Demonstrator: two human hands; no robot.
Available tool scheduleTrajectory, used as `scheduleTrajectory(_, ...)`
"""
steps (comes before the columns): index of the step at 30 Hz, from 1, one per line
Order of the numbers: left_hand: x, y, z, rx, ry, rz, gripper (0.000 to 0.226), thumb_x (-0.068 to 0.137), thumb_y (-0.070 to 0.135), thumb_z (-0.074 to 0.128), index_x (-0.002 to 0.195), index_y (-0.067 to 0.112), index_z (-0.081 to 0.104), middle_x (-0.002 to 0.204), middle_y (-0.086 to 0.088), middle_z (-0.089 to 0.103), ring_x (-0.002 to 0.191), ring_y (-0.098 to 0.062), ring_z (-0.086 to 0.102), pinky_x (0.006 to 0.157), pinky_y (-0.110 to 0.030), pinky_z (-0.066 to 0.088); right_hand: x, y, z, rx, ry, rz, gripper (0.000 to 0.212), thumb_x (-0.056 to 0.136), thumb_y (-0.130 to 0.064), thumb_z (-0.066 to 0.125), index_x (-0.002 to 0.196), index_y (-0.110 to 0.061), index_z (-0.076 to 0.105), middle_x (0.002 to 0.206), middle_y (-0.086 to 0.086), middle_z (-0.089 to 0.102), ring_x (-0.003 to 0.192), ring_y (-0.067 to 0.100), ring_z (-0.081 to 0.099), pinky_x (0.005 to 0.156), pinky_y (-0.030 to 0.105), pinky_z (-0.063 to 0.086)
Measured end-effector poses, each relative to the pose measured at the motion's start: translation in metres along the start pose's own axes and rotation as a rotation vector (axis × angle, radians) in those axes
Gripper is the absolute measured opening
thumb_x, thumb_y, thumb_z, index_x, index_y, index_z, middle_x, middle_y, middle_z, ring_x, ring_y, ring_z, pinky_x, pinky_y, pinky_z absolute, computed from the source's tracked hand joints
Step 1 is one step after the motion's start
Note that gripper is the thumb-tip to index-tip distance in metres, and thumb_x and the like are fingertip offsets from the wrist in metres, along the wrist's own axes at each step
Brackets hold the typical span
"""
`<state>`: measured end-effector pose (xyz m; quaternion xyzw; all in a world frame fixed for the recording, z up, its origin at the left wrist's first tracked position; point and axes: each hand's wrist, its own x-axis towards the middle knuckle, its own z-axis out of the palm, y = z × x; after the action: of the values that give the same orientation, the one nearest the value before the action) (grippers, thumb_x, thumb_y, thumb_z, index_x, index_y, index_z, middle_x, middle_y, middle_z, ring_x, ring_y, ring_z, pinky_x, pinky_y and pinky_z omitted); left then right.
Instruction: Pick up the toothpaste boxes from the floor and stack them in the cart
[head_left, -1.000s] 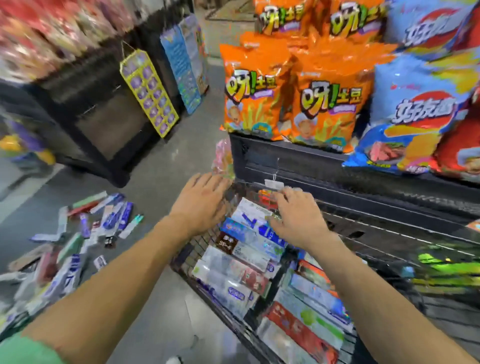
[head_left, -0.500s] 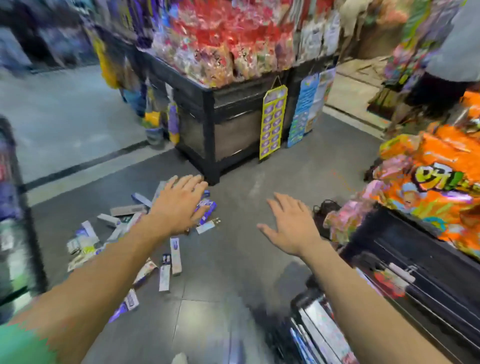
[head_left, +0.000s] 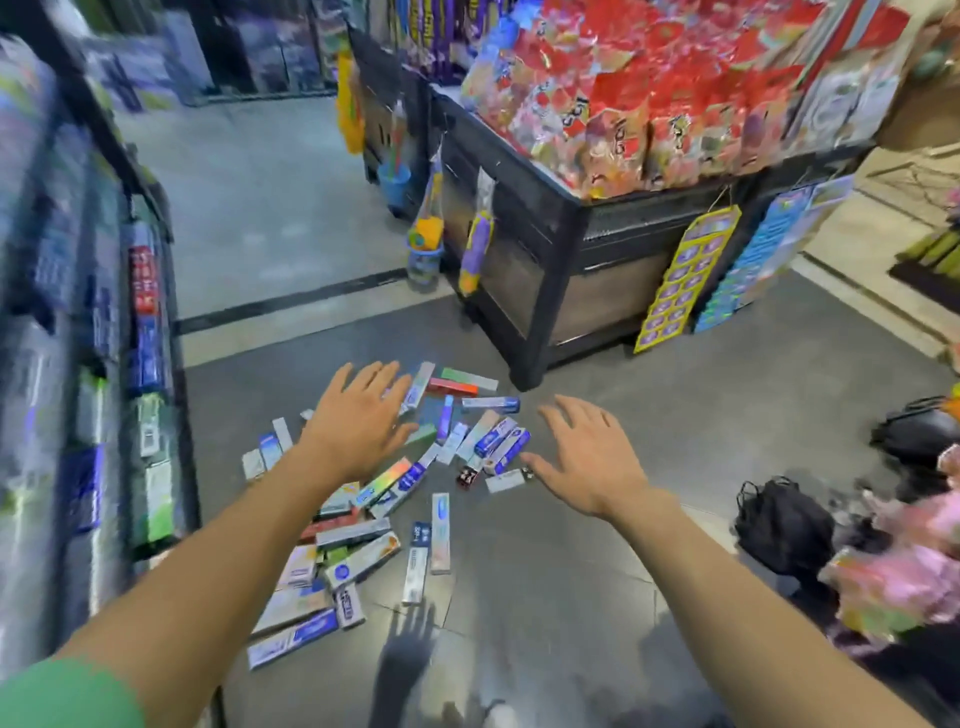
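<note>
Grey floor (head_left: 597, 519): strewn with toothpaste boxes (head_left: 395, 488).
Left hand (head_left: 358, 421): outstretched, fingers spread, nothing held.
Right hand (head_left: 587, 457): likewise.

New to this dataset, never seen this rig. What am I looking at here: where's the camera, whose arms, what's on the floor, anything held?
There is no machine: a person does the job bare-handed, and the single wide-angle camera sits on their head, looking forward and down, so the two arms reaching in from the bottom edge are their own. The left hand and the right hand are both spread open and hold nothing. Below them the toothpaste boxes lie scattered on the dark tiled floor of a shop aisle. Beyond stands a black display stand piled with red snack bags. Black bags lie at the right. The cart is out of view.
</note>
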<state>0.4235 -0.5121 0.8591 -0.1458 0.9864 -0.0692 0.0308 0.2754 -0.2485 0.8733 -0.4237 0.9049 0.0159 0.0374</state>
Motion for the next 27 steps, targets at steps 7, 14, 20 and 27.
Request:
scheduleTrajectory(7, 0.017, -0.044, 0.031, -0.052, -0.065, -0.134, 0.07, 0.1, 0.06, 0.023, 0.156, 0.019, 0.031, 0.164, -0.007, 0.029, 0.15, -0.026, 0.027, 0.123, -0.05, 0.016, 0.096, -0.026, 0.019, 0.046, -0.058, -0.114, 0.077, 0.095, -0.066, 0.044, 0.153, -0.016, 0.036, 0.158, 0.01, 0.037, 0.145, 0.028, 0.034, 0.12, 0.041, 0.025)
scheduleTrajectory(14, 0.06, -0.075, 0.064, -0.018, -0.098, -0.22, 0.068, 0.102, 0.059, 0.03, 0.157, 0.02, 0.027, 0.168, -0.007, 0.019, 0.154, -0.024, 0.019, 0.125, -0.049, 0.013, 0.18, -0.035, 0.055, 0.066, -0.148, -0.244, 0.084, 0.095, -0.065, 0.044, 0.154, -0.008, 0.03, 0.157, 0.012, 0.037, 0.143, 0.031, 0.034, 0.122, 0.043, 0.022)
scheduleTrajectory(20, 0.097, -0.096, 0.104, -0.032, -0.073, -0.278, 0.068, 0.101, 0.057, 0.035, 0.157, 0.017, 0.031, 0.167, -0.008, 0.023, 0.153, -0.026, 0.023, 0.123, -0.051, 0.017, 0.25, -0.055, 0.097, 0.023, -0.174, -0.368, 0.086, 0.096, -0.066, 0.041, 0.155, -0.006, 0.027, 0.158, 0.015, 0.034, 0.147, 0.031, 0.028, 0.124, 0.045, 0.018)
scheduleTrajectory(27, 0.116, -0.106, 0.193, -0.038, -0.131, -0.255, 0.071, 0.102, 0.057, 0.033, 0.159, 0.017, 0.023, 0.168, -0.007, 0.017, 0.154, -0.025, 0.017, 0.124, -0.05, 0.014, 0.301, -0.076, 0.178, 0.018, -0.179, -0.397, 0.086, 0.098, -0.067, 0.035, 0.158, -0.007, 0.022, 0.165, 0.012, 0.023, 0.152, 0.028, 0.018, 0.126, 0.044, 0.013)
